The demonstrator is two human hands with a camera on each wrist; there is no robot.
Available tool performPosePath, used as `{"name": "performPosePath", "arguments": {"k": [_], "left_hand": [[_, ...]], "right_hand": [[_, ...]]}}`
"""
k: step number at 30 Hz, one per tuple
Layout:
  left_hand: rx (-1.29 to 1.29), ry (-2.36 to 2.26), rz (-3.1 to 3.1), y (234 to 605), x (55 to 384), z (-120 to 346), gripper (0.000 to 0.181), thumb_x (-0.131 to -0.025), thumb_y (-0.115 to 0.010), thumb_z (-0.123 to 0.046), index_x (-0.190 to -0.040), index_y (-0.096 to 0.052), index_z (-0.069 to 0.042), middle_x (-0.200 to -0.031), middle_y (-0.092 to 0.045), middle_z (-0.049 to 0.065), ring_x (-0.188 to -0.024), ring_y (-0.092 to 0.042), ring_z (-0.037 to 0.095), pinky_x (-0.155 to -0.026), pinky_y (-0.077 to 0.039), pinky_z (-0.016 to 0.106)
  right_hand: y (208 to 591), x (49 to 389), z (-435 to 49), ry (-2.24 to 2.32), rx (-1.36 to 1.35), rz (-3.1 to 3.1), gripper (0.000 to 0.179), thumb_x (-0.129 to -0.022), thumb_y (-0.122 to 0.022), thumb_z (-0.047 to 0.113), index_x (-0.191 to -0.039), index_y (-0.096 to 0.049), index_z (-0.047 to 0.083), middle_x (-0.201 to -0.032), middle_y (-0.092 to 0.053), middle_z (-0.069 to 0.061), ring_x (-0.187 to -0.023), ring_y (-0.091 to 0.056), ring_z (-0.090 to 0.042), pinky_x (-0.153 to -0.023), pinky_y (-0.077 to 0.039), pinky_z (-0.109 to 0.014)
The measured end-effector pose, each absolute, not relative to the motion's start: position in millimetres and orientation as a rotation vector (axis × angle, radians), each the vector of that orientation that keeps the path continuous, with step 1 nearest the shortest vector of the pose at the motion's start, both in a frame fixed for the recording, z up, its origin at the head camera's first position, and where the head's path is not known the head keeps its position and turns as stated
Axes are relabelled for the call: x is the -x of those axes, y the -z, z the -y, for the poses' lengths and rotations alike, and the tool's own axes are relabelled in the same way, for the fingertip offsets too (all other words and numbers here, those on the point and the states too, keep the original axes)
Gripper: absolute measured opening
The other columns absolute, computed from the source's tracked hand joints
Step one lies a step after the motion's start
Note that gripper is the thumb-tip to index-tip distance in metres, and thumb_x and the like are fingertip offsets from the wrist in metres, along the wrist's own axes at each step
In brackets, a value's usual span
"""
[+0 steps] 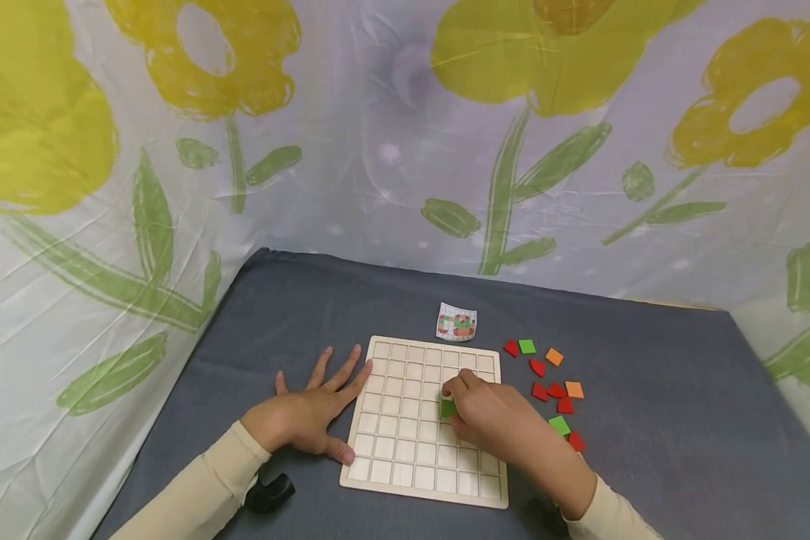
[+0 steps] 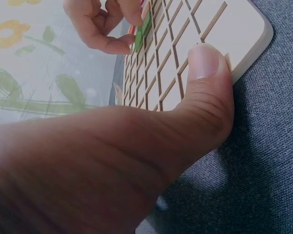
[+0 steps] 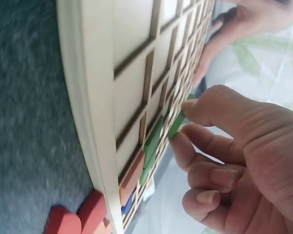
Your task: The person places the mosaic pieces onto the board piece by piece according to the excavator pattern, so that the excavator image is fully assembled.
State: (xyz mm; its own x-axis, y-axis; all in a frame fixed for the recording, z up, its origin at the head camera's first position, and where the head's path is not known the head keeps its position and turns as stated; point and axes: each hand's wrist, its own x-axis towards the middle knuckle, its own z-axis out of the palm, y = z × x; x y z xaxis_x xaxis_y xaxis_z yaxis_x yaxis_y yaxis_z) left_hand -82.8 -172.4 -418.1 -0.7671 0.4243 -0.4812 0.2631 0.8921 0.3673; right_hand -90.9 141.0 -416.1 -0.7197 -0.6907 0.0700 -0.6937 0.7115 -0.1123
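A pale wooden board with a grid of square recesses lies on the dark cloth. My left hand is spread at its left side, the thumb resting on the board's edge near a corner and the other fingers splayed. Over the board's middle, my right hand pinches a green square tile between thumb and fingertips. Beyond that tile, the right wrist view has green tiles, an orange tile and a bit of blue on the board, mostly hidden from the head view by my right hand.
Loose red quarter-round pieces, green tiles and orange tiles lie scattered right of the board. A small printed pattern card is behind it. A black curved object sits by my left wrist. Flower-printed curtains surround the table.
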Motion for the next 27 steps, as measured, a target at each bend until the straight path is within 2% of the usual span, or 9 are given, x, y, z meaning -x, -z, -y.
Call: {"name": "performPosePath", "arguments": {"k": [15, 20, 24, 27], "left_hand": [[-0.502, -0.377, -2.490, 413.7, 82.6, 171.8, 0.136, -0.072, -0.086, -0.064, -0.172, -0.002, -0.029, -0.178, 0.017, -0.001, -0.160, 0.019, 0.043, -0.098, 0.002, 0.096], [-0.503, -0.374, -2.486, 410.1, 82.5, 171.7, 0.135, -0.073, -0.086, -0.063, -0.173, -0.002, -0.029, -0.178, 0.016, 0.000, -0.160, 0.018, 0.044, -0.097, 0.002, 0.097], [-0.505, -0.385, -2.493, 412.6, 81.8, 171.5, 0.136, -0.072, -0.087, -0.063, -0.173, -0.003, -0.028, -0.178, 0.016, 0.001, -0.161, 0.017, 0.044, -0.097, 0.002, 0.097], [-0.501, -0.394, -2.493, 417.3, 80.7, 172.4, 0.136, -0.071, -0.087, -0.062, -0.173, -0.003, -0.029, -0.178, 0.016, 0.001, -0.161, 0.017, 0.044, -0.097, 0.002, 0.097]], "right_hand": [[417.8, 90.3, -139.3, -0.167, -1.150, 2.893, 0.021, -0.090, -0.083, 0.017, -0.106, -0.072, 0.009, -0.095, -0.062, 0.000, -0.063, -0.053, -0.009, -0.053, -0.047, -0.025], [410.3, 93.5, -146.7, -0.257, -1.137, 2.935, 0.025, -0.092, -0.084, 0.022, -0.109, -0.071, 0.010, -0.101, -0.062, 0.000, -0.059, -0.050, -0.006, -0.051, -0.045, -0.023], [404.1, 102.8, -162.8, -0.317, -1.018, 3.009, 0.029, -0.094, -0.083, 0.025, -0.114, -0.069, 0.009, -0.106, -0.062, -0.002, -0.055, -0.045, -0.004, -0.048, -0.041, -0.022], [404.4, 114.9, -180.7, -0.342, -0.886, 3.064, 0.030, -0.097, -0.080, 0.023, -0.119, -0.069, 0.007, -0.108, -0.063, -0.004, -0.061, -0.050, -0.005, -0.050, -0.042, -0.024]]}}
